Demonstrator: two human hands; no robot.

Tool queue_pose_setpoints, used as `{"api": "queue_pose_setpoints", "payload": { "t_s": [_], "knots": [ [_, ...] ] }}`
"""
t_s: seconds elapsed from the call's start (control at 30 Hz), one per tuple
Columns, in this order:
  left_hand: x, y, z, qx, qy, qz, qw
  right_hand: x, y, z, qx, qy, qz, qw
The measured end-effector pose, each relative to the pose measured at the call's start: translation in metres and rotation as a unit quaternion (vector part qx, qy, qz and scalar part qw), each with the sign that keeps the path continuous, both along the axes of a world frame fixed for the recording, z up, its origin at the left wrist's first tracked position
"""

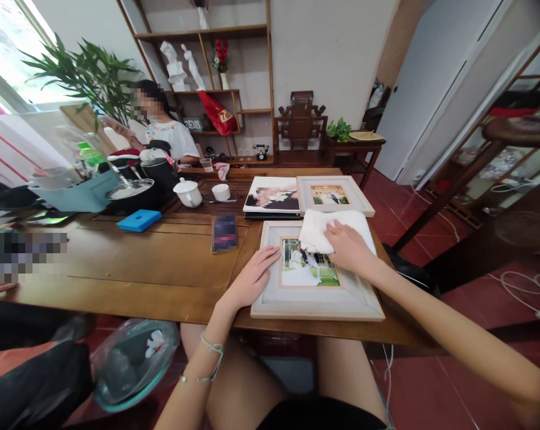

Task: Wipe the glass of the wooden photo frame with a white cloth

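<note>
A white picture frame (317, 301) with a wedding photo lies flat at the near edge of the wooden table (162, 263). My left hand (252, 278) rests flat on the frame's left border, fingers stretched out. My right hand (352, 248) presses a white cloth (317, 230) onto the frame's upper right part, fingers lying flat on the cloth. Behind it lie a second white frame (335, 196) and a photo print (272, 195).
A phone (225, 233) lies left of the frame, a blue box (138, 220) farther left. A white teapot (188, 193), cup (221, 192) and kettles stand behind. A person (162, 122) sits at the far end. A lined bin (133, 361) stands below the table.
</note>
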State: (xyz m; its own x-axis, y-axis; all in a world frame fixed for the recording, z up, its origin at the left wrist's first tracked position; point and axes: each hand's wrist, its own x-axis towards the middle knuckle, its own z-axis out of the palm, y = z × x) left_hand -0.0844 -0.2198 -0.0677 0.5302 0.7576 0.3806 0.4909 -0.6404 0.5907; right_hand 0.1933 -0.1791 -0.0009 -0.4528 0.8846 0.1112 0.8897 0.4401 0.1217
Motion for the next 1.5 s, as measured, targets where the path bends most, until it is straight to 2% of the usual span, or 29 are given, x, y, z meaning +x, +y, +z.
{"api": "queue_pose_setpoints", "payload": {
  "t_s": [0.1,0.2,0.3,0.4,0.53,0.67,0.77,0.87,0.97,1.07,1.17,1.23,1.4,1.5],
  "knots": [
    [0.001,0.000,0.000,0.003,-0.001,0.001,1.000,-0.006,-0.050,0.011,-0.064,-0.007,0.036,0.997],
    [0.002,-0.001,0.000,0.004,0.000,0.003,1.000,-0.005,-0.099,0.025,-0.156,0.026,0.122,0.980],
    [0.003,-0.001,0.000,0.005,0.005,0.002,1.000,-0.004,-0.120,0.025,-0.181,0.080,0.175,0.964],
    [0.002,0.000,0.000,0.004,0.010,0.004,1.000,-0.003,-0.106,0.005,-0.129,0.114,0.183,0.968],
    [0.002,0.000,0.001,-0.001,0.015,0.005,1.000,0.007,-0.050,-0.022,-0.035,0.093,0.144,0.985],
    [0.001,-0.001,0.002,-0.001,0.013,0.003,1.000,0.019,0.009,-0.019,0.021,0.057,0.053,0.997],
    [0.001,0.000,0.002,0.000,0.009,0.002,1.000,0.018,0.030,-0.011,0.032,0.050,0.027,0.998],
    [0.002,0.000,0.001,0.000,0.005,0.004,1.000,0.008,0.014,-0.009,0.016,0.040,0.029,0.999],
    [0.003,0.000,0.000,0.002,0.001,0.009,1.000,-0.008,-0.037,-0.009,-0.042,0.025,0.047,0.998],
    [0.004,0.000,-0.002,0.005,-0.002,0.016,1.000,-0.023,-0.095,-0.004,-0.100,0.036,0.122,0.987],
    [0.004,0.000,-0.003,0.006,-0.006,0.018,1.000,-0.031,-0.123,0.001,-0.105,0.043,0.176,0.978],
    [0.003,0.001,-0.003,0.009,-0.011,0.014,1.000,-0.033,-0.116,0.003,-0.092,0.043,0.168,0.981],
    [0.003,0.001,-0.002,0.005,-0.008,0.006,1.000,-0.033,-0.059,0.000,-0.008,-0.011,0.025,1.000],
    [0.003,0.001,-0.001,-0.002,-0.005,0.010,1.000,-0.042,-0.044,0.001,0.018,-0.037,-0.014,0.999]
  ]
}}
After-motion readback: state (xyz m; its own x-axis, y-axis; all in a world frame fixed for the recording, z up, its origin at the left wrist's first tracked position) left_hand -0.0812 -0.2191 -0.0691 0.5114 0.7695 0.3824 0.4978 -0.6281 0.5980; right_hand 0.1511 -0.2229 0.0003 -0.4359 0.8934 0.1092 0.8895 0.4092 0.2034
